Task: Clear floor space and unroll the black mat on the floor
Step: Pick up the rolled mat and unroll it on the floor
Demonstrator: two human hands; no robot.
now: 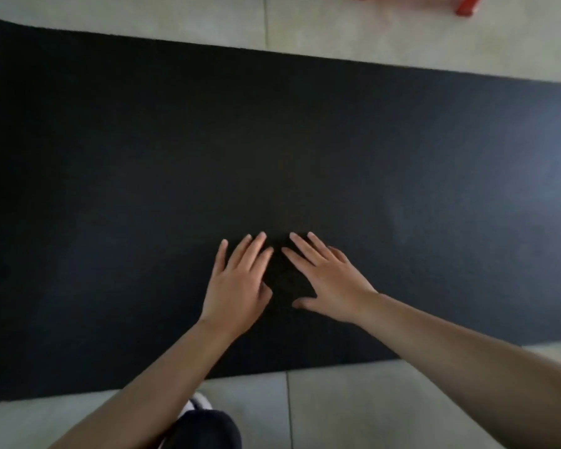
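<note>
Flat black rubber mat (272,157) lies unrolled on pale tiled floor (353,409); left hand (237,286), right hand (331,280) fingers splayed, gripping nothing. Sweep palms outward, pressing firmly, to flatten any curl

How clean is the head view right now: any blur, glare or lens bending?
Head view: soft overall; red object at top smeared; bluish sheen on black mat at right; mat edges bow from wide-angle; both hands, left and right, fairly sharp.

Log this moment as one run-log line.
black mat: unrolled flat | left hand: open, on mat | right hand: open, on mat
</note>
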